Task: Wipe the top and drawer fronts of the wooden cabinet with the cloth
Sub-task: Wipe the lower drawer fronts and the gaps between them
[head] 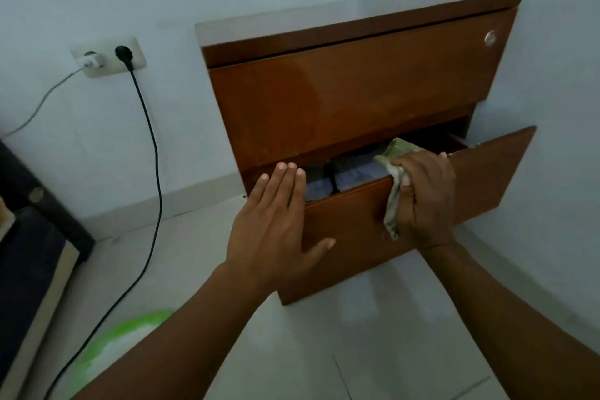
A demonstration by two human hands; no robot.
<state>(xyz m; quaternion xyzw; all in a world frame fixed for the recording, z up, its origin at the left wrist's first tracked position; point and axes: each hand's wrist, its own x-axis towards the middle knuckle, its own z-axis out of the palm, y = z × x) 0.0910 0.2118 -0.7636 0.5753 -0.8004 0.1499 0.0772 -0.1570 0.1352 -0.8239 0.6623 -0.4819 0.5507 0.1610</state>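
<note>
A brown wooden cabinet (350, 91) with two drawers stands against a pale wall. Its upper drawer is closed and carries a round metal lock (490, 37) at the right. The lower drawer (350, 234) is pulled partly out, and folded dark fabric shows inside it. My left hand (276, 224) lies flat with fingers apart on the left end of the lower drawer front. My right hand (425, 195) grips a greenish cloth (394, 185) over the top edge of that drawer front. Part of the cloth hangs down the front.
A wall socket (108, 57) left of the cabinet holds a white charger and a black plug. Its black cable (152, 153) trails down across the tiled floor. A dark piece of furniture (35, 237) stands at the left edge. A green and white object (123, 344) lies on the floor.
</note>
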